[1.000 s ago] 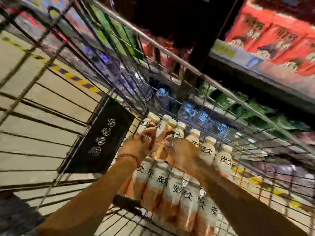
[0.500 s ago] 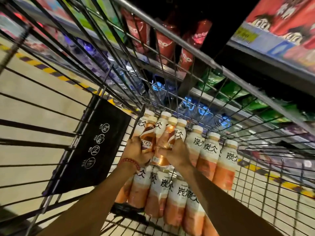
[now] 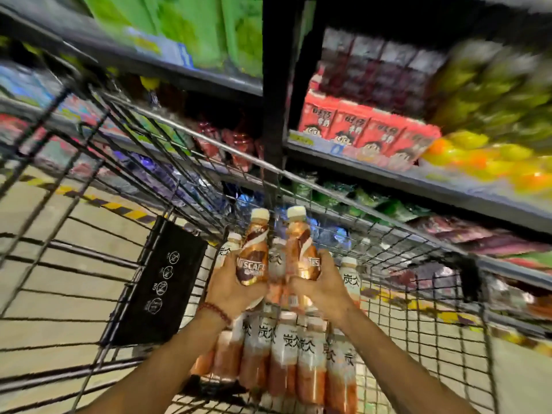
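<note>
My left hand grips a brown Nescafe coffee bottle with a cream cap, held upright above the cart. My right hand grips a second brown coffee bottle, also upright, close beside the first. Below both hands, several white-and-orange tea bottles with black characters lie packed in the wire shopping cart.
A black plastic flap with white icons hangs on the cart's left side. Store shelves behind the cart hold red cartons, green packs and yellow-orange drinks. Yellow-black floor tape runs along the shelf base.
Both hands have lifted the two coffee bottles up out of the packed bottles in the cart. The view has tilted up toward the shelves.
</note>
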